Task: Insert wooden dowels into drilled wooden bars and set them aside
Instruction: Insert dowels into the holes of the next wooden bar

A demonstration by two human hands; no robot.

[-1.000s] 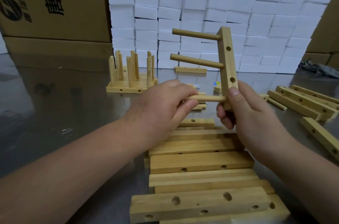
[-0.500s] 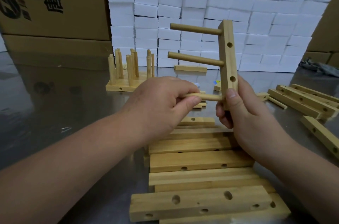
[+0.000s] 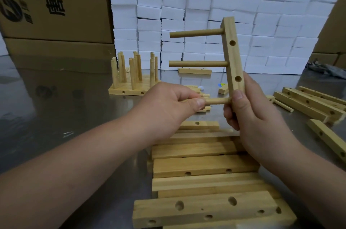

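My right hand [image 3: 249,116] grips the lower end of a drilled wooden bar [image 3: 233,54], held upright above the table. Two dowels stick out to the left from it: an upper dowel [image 3: 196,33] and a middle dowel [image 3: 198,63]. My left hand [image 3: 168,105] pinches a third dowel [image 3: 217,101], whose right end sits in the bar's lowest hole beside my right thumb. Two side holes on the bar face me and hold nothing.
A pile of drilled bars [image 3: 206,167] lies on the metal table [image 3: 56,108] below my hands. Finished bars with upright dowels [image 3: 131,78] stand at the back left. More bars [image 3: 314,103] lie at right. Loose dowels [image 3: 202,95] lie behind my left hand. White foam blocks [image 3: 224,13] and cardboard boxes [image 3: 46,3] form the back wall.
The bar and both hands stay almost in place. The third dowel shows a shorter length between my left fingers and the bar than before.
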